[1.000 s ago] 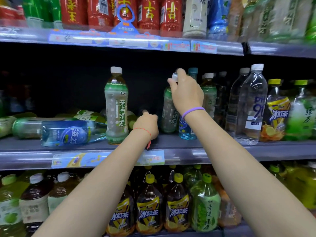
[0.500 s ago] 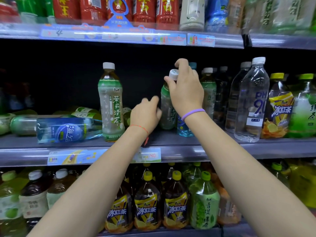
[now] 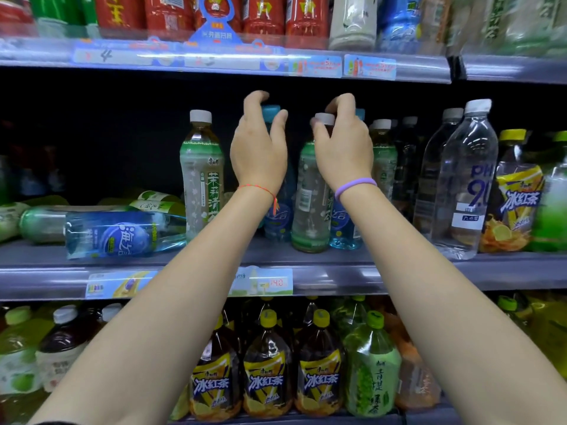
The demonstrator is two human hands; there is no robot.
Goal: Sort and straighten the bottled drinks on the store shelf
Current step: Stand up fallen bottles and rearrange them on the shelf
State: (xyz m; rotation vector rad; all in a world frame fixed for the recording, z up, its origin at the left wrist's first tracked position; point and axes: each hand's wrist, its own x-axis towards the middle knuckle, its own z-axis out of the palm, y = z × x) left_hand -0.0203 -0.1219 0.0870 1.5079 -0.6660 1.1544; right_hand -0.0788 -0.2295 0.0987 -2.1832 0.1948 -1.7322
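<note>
Standing bottles upright: right hand (image 3: 342, 148) pinching green tea bottle (image 3: 310, 191) by its cap, left hand (image 3: 259, 148) seemingly grasping blue-capped bottle (image 3: 270, 113), ready for setting both straight.

Toppled bottles (image 3: 122, 234) on the middle shelf (image 3: 399, 274), left of the upright bottles (image 3: 201, 176).

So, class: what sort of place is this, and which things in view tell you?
Most likely a shop's drinks aisle: tiered shelves packed with bottled drinks, price tags clipped along the edges, and a promo sign on the top rail.
</note>
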